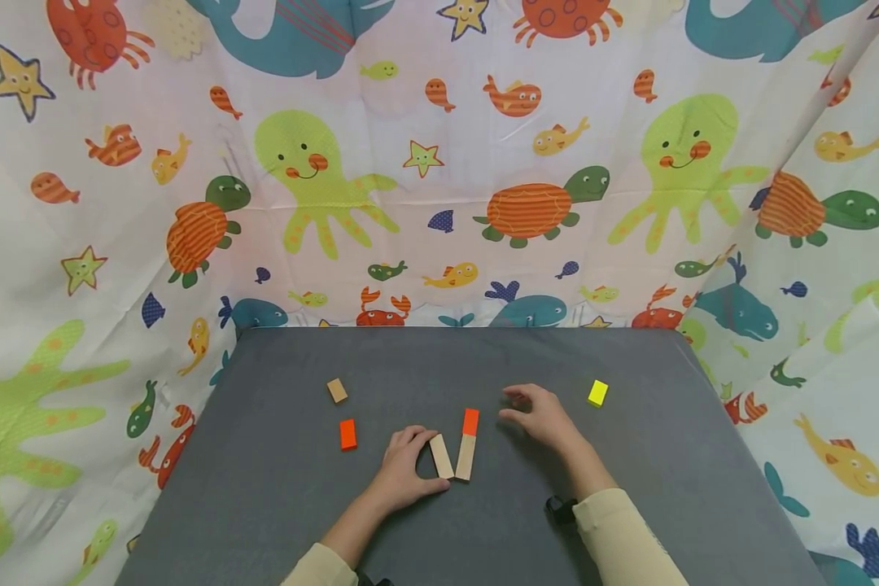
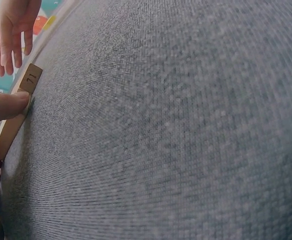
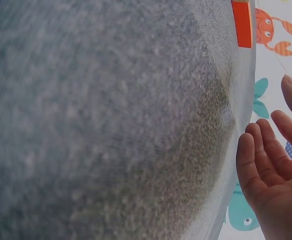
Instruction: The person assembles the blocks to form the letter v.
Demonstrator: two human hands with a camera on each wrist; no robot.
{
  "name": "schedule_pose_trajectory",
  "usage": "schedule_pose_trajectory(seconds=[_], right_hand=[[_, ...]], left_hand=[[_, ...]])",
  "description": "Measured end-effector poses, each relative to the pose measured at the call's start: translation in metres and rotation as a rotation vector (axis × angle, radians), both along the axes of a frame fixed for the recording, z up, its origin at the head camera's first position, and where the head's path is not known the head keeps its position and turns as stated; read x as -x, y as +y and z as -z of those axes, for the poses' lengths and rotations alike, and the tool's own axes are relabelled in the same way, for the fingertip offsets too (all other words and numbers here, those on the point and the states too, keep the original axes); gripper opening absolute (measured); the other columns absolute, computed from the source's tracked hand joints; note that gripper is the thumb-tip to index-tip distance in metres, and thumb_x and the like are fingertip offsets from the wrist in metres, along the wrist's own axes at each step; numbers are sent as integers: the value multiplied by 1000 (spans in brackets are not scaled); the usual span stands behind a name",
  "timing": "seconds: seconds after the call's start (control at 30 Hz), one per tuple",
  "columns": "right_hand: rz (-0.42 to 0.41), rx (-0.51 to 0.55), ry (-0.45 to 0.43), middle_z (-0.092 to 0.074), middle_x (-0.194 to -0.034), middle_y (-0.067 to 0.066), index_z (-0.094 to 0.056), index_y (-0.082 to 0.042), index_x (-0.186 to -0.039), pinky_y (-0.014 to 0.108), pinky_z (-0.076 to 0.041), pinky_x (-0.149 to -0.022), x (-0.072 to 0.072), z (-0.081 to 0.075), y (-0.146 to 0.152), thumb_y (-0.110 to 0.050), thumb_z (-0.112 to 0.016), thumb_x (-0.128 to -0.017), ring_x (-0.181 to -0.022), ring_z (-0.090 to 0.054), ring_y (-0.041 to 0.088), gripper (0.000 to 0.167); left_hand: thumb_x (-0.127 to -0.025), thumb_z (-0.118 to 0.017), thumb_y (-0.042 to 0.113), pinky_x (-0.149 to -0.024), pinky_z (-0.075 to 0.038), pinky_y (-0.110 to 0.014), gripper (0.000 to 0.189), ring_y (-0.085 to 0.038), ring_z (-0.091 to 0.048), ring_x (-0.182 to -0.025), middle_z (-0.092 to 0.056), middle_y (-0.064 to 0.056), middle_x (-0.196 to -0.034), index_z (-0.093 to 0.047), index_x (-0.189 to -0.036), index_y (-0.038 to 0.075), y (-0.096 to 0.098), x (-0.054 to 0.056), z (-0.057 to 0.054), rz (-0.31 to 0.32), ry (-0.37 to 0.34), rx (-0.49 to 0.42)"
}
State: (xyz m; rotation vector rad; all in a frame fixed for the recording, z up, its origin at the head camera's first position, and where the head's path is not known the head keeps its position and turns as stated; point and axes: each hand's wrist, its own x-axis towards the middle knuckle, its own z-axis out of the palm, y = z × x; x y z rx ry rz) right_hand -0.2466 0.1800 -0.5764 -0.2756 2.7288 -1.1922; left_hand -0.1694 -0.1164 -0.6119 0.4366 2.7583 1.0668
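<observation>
My left hand (image 1: 403, 474) holds a plain wooden block (image 1: 442, 457) lengthwise, its thumb at the near end and fingertips at the far end. The block lies slanted on the grey table. Just right of it a second wooden block (image 1: 465, 458) nearly meets it at the near end, forming a narrow V. An orange block (image 1: 471, 422) continues the second block's line at its far end. In the left wrist view, dark markings show on a wooden block (image 2: 31, 77) beyond the thumb. My right hand (image 1: 545, 419) hovers right of the orange block, fingers loosely bent with nothing in them.
On the left of the grey table (image 1: 278, 488) lie another orange block (image 1: 347, 435) and a short wooden block (image 1: 337, 391). A yellow block (image 1: 597, 393) lies at the back right. A sea-animal curtain (image 1: 439, 268) hangs behind and beside the table.
</observation>
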Motion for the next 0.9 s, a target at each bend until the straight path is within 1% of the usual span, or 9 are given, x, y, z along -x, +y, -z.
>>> schedule_pose_trajectory(seconds=[0.17,0.4,0.7,0.9], right_hand=[[6,5,1,-66,-127,10,-67,-10,-130,50,-50,-97,0,1,3,-25,-79,-88,-113,-64,28,46],[21,-4,-4,-66,-127,9,-67,-11,-130,50,-51,-96,0,1,8,-27,-80,-88,-113,-64,28,47],[31,0,-15,-66,-128,9,-67,-12,-130,48,-52,-96,1,0,14,-29,-80,-88,-113,-64,27,47],[25,2,1,-66,-126,10,-67,-11,-129,49,-52,-96,2,0,18,-30,-80,-87,-112,-64,28,48]], left_hand=[[-73,-88,46,-105,-38,-58,83,-29,-41,-130,-49,-6,-142,-54,-143,16,1,0,2,-1,1,4],[-73,-87,46,-106,-37,-59,83,-29,-40,-130,-48,-6,-143,-54,-144,16,1,1,2,-8,-12,-2],[-73,-87,47,-106,-38,-58,83,-30,-40,-131,-48,-6,-142,-54,-144,17,0,1,4,-6,1,-1],[-74,-87,47,-106,-38,-58,83,-30,-40,-131,-48,-5,-143,-54,-144,18,1,1,4,-12,-3,4]])
